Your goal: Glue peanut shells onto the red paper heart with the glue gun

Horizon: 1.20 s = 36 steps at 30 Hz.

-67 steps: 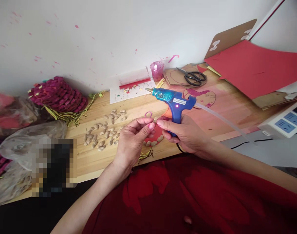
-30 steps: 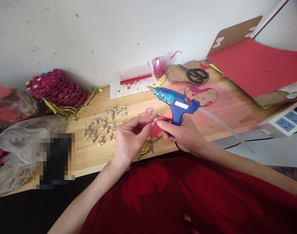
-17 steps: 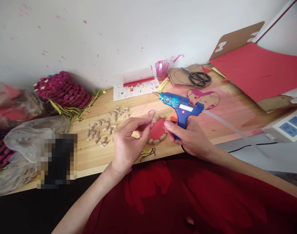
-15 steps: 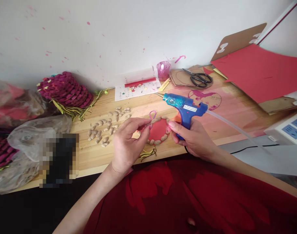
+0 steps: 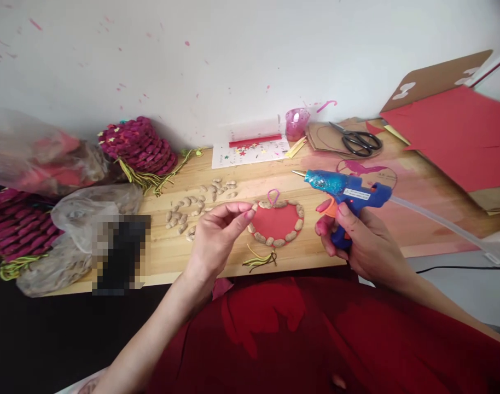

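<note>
A red heart-shaped piece (image 5: 275,221), ringed with peanut shells and topped by a pink loop, lies on the wooden table (image 5: 242,180). My left hand (image 5: 217,235) hovers at its left edge, thumb and forefinger pinched at a shell there. My right hand (image 5: 359,241) grips the handle of a blue glue gun (image 5: 342,189) to the right of the heart, nozzle pointing left, a clear glue stick trailing from its back. Loose peanut shells (image 5: 196,205) lie scattered left of the heart.
Scissors (image 5: 356,141) rest on cardboard at the back right, beside a pink cup (image 5: 296,123) and a sticker sheet (image 5: 250,150). Red paper (image 5: 455,131) leans at the far right. Purple woven pieces (image 5: 137,145) and plastic bags (image 5: 86,213) fill the left side.
My right hand has drawn the glue gun away to the right, uncovering the whole heart. My left hand stays pinched at the heart's left edge. The camera view has shifted left.
</note>
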Available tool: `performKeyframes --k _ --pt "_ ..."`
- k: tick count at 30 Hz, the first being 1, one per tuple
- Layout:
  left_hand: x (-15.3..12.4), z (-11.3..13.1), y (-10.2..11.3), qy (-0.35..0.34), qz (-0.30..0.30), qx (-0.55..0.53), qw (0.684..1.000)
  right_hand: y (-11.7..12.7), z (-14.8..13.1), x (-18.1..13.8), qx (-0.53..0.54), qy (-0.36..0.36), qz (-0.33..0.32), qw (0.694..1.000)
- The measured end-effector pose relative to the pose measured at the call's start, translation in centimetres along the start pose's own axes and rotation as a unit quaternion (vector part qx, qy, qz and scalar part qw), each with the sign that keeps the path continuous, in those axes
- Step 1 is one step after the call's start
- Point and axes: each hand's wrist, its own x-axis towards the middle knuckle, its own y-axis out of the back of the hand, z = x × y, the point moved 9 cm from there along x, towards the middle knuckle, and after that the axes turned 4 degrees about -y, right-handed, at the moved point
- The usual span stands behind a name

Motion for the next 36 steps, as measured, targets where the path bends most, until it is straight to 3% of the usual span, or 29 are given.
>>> performKeyframes --k 4,9,17,27,36 --pt "-0.4 -2.5 -0.5 0.165 -0.011 -0.168 0.972 -0.6 -0.8 -0.5 -0.055 0.038 -0.039 0.997" --pt "-1.2 -3.5 -1.3 0.234 -0.044 -0.23 0.944 -1.9 -1.1 -1.1 -0.072 0.059 -0.091 0.991" --pt "-1.6 -4.1 -1.9 0.249 -0.068 -0.266 0.929 -3.1 -1.7 -2.0 -0.205 0.121 -0.109 0.965" --pt "-1.6 -4.3 -2.5 0.245 -0.084 -0.277 0.925 -4.3 -4.0 -2.7 -0.275 0.233 -0.129 0.924" --pt "-1.6 -4.4 -2.6 0.24 -0.087 -0.285 0.924 -4.0 -4.1 -3.0 -0.302 0.249 -0.113 0.913"
